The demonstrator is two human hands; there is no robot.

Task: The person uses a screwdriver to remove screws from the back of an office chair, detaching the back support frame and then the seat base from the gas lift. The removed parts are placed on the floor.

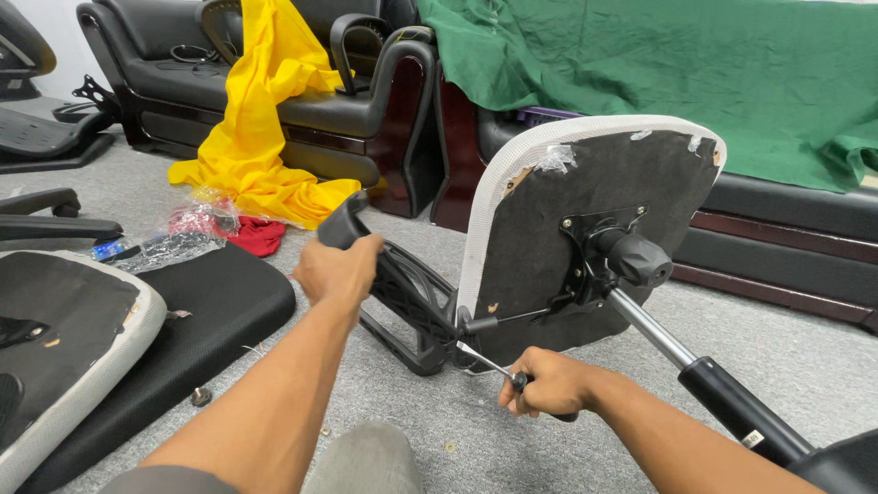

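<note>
The right hand, low and right of centre in the frame, had its grip closed tight around the dark handle of a screwdriver. The thin metal shaft ran up and left from the fist to the lower edge of an overturned chair seat, meeting it where the black plastic armrest joined the seat. The left hand, left of centre, was wrapped firmly around the upper part of that armrest, fingers fully curled over it.

The seat stood on edge in the middle of the frame, its dark underside facing the camera, with a white mesh rim and scraps of clear plastic wrap along the top. A black metal mechanism was bolted to the underside, and a gas lift cylinder ran from it toward the lower right corner.

All of it rested on a grey carpeted floor. At lower left lay another seat cushion and a second white-rimmed seat panel. A yellow cloth hung over a black sofa at upper left, with crumpled clear plastic bags below it, their contents unclear. A green cloth covered the sofa at upper right.
</note>
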